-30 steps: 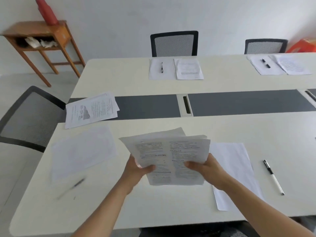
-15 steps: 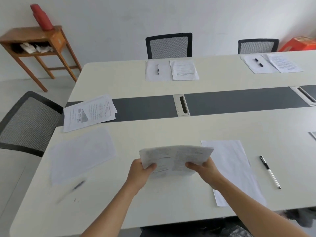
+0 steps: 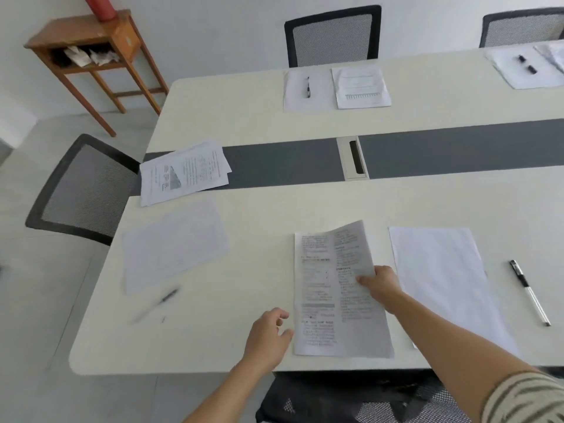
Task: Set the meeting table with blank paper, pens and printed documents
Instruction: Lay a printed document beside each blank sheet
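pinching the printed document (image 3: 323, 288) with right hand (image 3: 382, 285), left hand (image 3: 268, 337) relaxed alongside, print too blurred.

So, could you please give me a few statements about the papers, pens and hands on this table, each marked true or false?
1. The right hand pinches the printed document by its right edge. True.
2. The left hand holds a pen. False: it is open beside the document and holds nothing.
3. The near pen lies on the blank sheet. False: it lies on the table, to the right of the sheet.
4. Across the table, the far pen lies on the far sheet. True.
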`<state>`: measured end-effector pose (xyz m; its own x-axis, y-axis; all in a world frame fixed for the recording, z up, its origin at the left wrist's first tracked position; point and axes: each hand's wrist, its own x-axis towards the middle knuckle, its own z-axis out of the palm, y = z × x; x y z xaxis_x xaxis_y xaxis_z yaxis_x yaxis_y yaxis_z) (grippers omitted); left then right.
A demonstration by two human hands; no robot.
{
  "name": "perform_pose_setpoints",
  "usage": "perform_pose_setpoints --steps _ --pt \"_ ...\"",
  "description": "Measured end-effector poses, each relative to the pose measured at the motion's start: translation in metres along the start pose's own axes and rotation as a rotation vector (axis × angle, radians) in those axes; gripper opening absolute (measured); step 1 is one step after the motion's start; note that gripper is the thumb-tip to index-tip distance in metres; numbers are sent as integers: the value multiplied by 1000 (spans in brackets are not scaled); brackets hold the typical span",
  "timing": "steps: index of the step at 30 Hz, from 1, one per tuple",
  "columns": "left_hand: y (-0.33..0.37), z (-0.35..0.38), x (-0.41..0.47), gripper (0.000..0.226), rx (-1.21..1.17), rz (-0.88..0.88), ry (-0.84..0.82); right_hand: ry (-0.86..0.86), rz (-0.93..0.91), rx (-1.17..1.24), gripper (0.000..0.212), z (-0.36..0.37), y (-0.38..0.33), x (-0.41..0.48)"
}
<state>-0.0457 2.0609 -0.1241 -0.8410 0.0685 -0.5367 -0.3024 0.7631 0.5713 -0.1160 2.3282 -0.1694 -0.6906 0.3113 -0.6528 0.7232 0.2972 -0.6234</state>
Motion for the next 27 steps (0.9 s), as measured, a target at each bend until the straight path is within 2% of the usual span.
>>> perform_pose_setpoints --steps 3,7,8,11,13,16,27 --pt "-7 17 -4 40 186 78 -46 32 -29 -152 30 -8 3 1" --pt "-6 38 0 44 355 195 -79 327 -130 -457 42 -55 35 -12" --pt "-4 43 3 46 386 235 -80 353 -132 -542 46 -70 49 -14" --pt "-3 57 14 55 506 331 -115 236 -16 -777 70 -103 91 -23" --pt "-4 61 20 59 591 340 -161 140 30 -814 79 -105 112 -27" --pt "-6 63 26 63 659 349 -166 116 -12 -819 80 -89 119 -32" --pt "-15 64 20 65 656 319 -121 116 -33 -817 79 -65 113 -42"
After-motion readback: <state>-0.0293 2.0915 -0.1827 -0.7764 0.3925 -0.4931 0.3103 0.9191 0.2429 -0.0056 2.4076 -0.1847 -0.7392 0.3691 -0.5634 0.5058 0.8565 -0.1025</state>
